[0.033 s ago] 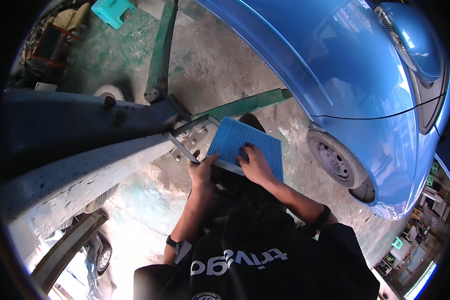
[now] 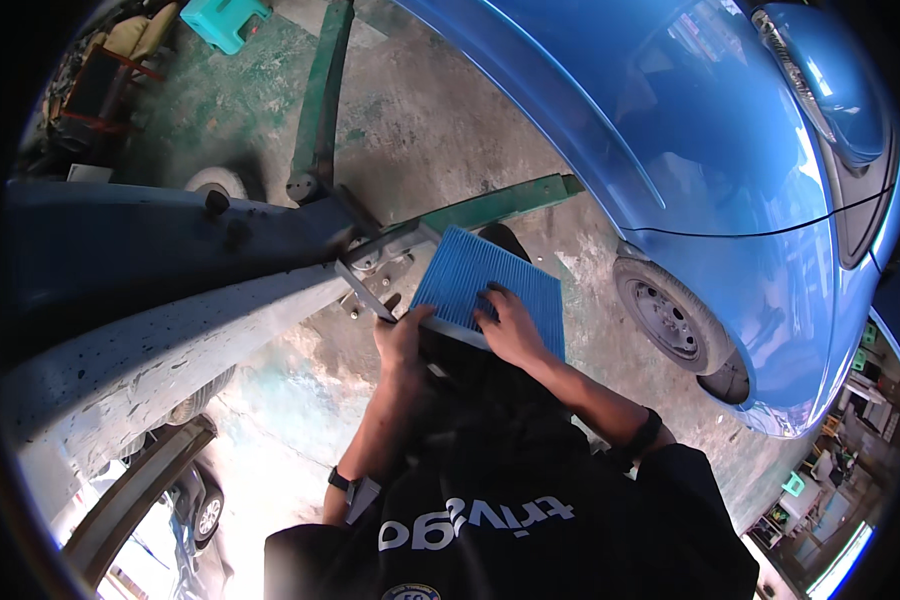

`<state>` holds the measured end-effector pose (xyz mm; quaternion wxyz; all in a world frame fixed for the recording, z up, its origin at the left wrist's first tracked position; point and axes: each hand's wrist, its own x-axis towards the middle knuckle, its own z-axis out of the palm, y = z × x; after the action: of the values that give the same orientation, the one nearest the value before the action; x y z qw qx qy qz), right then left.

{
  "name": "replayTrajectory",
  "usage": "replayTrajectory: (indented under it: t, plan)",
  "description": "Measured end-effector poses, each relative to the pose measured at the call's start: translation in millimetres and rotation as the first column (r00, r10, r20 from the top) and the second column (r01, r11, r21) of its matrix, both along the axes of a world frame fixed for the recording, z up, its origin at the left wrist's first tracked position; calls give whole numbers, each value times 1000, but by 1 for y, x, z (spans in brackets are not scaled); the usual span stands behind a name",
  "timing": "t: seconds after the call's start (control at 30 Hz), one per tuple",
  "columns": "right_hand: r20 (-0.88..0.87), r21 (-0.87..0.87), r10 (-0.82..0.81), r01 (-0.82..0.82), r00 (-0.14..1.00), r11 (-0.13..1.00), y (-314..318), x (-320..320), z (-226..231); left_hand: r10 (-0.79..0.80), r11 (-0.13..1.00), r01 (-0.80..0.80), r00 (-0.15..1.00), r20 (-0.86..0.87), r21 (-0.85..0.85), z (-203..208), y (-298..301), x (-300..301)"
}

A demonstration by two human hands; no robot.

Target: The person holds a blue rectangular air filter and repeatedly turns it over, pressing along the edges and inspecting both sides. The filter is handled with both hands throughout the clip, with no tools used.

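Note:
A blue pleated air filter (image 2: 515,268) is held in front of my body, its white near edge toward me. My left hand (image 2: 400,340) is closed on its near left corner, with the thumb on the upper side. Beside that hand is a thin grey frame-like strip (image 2: 367,290), which the fingers seem to hold too; its exact kind is not clear. My right hand (image 2: 510,325) lies on the pleats near the middle, fingers bent and slightly apart, fingertips touching the surface. The underside of the filter is hidden.
At the right stands a blue car (image 2: 670,130) with its wheel (image 2: 670,315) near me. A large grey-blue lift post (image 2: 170,240) fills the left, with green lift arms (image 2: 500,205) low over the floor. A turquoise stool (image 2: 225,25) stands at the far left.
The filter and the grey strip have shifted very slightly away from me. Both hands keep their places on the filter.

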<state>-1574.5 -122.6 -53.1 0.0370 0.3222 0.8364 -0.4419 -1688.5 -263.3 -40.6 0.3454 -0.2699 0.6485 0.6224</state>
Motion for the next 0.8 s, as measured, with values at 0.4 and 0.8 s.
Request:
replayTrajectory:
  t: [0.4, 0.8]
  plan:
    - [-38, -536, 94, -99, 995, 838, 186, -45, 64, -208, 799, 391, 892, -401, 456, 92, -25, -74]
    - [-83, -785, -450, 219, 889, 579, 162, -39, 37, -429, 663, -245, 649, -628, -707, 100, -40, -137]
